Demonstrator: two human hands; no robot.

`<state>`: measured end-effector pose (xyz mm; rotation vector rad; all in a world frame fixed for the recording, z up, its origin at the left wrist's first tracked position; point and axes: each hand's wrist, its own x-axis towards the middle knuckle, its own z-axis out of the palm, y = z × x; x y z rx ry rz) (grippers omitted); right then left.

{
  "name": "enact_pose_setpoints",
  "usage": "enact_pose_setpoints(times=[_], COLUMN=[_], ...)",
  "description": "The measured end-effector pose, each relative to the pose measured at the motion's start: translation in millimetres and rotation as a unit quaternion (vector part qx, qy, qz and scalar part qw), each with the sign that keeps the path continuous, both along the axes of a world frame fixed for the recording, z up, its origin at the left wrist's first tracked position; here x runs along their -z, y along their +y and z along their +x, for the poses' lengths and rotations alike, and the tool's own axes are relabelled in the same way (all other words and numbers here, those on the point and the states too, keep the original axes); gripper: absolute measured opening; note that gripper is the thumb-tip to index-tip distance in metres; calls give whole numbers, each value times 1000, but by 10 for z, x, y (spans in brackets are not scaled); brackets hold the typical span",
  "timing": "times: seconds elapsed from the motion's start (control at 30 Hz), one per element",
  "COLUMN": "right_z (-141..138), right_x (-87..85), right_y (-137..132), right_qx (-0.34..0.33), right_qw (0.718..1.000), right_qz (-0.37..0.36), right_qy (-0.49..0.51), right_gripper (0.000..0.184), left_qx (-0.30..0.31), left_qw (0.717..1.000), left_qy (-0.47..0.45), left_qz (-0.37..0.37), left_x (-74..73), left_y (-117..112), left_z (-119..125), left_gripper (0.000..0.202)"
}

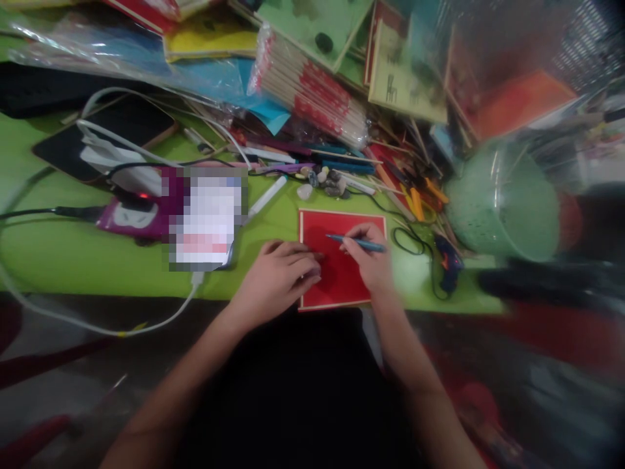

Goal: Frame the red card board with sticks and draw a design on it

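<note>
In the head view a red square card [336,260] with pale strips along its edges lies at the front of the green table. My right hand [374,257] is closed round a blue-teal pen [364,243]. The pen slants over the upper right of the card, its tip pointing left; whether it touches the surface I cannot tell. My left hand [283,272] rests across the card's left edge, palm down, fingers stretched and slightly bent. Nothing shows in its grip, though the fingertips are partly hidden.
Left of the card are a lit phone [205,221], a purple power strip [110,218] and cables. Behind it lie small stones [327,182], pens, scissors [418,202] and bagged sticks [312,91]. A green basket [502,202] and glue gun [448,264] are right.
</note>
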<state>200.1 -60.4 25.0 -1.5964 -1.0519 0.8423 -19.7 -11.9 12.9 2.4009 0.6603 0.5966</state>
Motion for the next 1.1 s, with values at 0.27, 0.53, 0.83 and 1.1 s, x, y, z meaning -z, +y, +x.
enact_pose_setpoints(times=[0.27, 0.53, 0.83, 1.1], right_z=[124, 361, 386, 124], right_x=[-34, -16, -56, -29], right_y=[-5, 174, 352, 148], right_qx=[-63, -64, -53, -18], right_qw=[997, 996, 996, 999], right_qz=[-20, -20, 0, -11], right_qy=[27, 63, 76, 39], right_gripper=[14, 14, 9, 21], left_qx=[1, -11, -43, -25], left_qw=[1000, 1000, 998, 995], left_qy=[1, -3, 17, -4], left_qz=[0, 15, 33, 96], left_x=[-1, 15, 31, 46], left_y=[9, -15, -13, -66], left_z=[0, 35, 172, 86], left_gripper=[22, 20, 26, 23])
